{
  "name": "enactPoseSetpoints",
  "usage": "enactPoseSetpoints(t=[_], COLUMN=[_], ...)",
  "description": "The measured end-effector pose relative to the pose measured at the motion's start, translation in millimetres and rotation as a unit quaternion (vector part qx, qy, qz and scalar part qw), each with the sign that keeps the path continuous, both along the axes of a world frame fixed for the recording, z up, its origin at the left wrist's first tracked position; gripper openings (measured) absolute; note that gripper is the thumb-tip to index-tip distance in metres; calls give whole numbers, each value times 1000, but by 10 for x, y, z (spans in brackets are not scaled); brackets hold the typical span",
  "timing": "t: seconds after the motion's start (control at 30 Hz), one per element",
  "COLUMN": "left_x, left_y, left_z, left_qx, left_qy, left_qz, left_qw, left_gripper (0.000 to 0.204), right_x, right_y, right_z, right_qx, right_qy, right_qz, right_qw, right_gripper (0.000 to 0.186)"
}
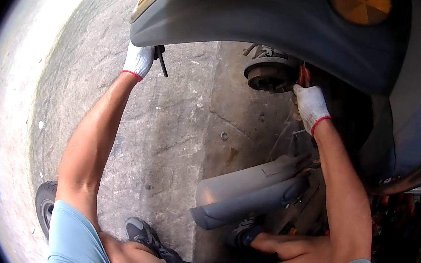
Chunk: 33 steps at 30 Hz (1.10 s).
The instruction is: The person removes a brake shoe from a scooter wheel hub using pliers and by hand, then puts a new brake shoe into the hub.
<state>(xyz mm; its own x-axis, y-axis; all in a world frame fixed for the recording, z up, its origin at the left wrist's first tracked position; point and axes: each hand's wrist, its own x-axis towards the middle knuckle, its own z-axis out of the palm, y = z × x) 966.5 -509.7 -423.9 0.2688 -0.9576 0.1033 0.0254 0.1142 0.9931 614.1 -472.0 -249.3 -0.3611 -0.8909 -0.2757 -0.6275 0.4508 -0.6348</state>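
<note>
Head camera: worn, stained concrete floor [169, 121] fills the middle, a wheel [45, 206] at lower left, dark clutter [407, 253] crowding lower right. The gloved left hand [138, 60] is at the grey fender [256, 23], fingers hidden, grip impossible to tell; the gloved right hand [309, 105] grips a red piece [303, 76] beside the hub [268, 78].

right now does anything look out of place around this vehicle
Yes. The round hub under the dark fender carries no tyre, while a wheel sits apart at the lower left; whether it belongs there, I can't tell. A small ring also lies loose on the concrete floor.
</note>
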Motion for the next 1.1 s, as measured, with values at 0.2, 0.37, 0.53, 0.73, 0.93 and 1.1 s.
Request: enactPoseSetpoints(t=[0.2,0.37,0.53,0.73,0.93,1.1], left_x=[99,190,152,78,66,208], left_y=[-57,9,203,29,-42,175], left_z=[284,109,190,104,246,255], left_qx=[216,139,-151,-223,133,66], left_qy=[126,-4,-383,-365,8,149], left_qz=[-142,-112,-3,43,-169,-115], left_qw=[958,984,912,903,977,980], left_gripper=[31,30,28,21,31,32], right_x=[-75,-45,-58,-81,-96,-123], right_y=[-33,-15,-19,-32,-33,-41], right_z=[-54,-45,-36,-39,-56,-84], right_qx=[9,6,3,19,12,27], right_qy=[-13,-35,-37,-44,-35,-53], right_qz=[12,-8,-10,1,1,2], right_qw=[1000,999,999,999,999,998], right_gripper=[24,23,23,22,20,20])
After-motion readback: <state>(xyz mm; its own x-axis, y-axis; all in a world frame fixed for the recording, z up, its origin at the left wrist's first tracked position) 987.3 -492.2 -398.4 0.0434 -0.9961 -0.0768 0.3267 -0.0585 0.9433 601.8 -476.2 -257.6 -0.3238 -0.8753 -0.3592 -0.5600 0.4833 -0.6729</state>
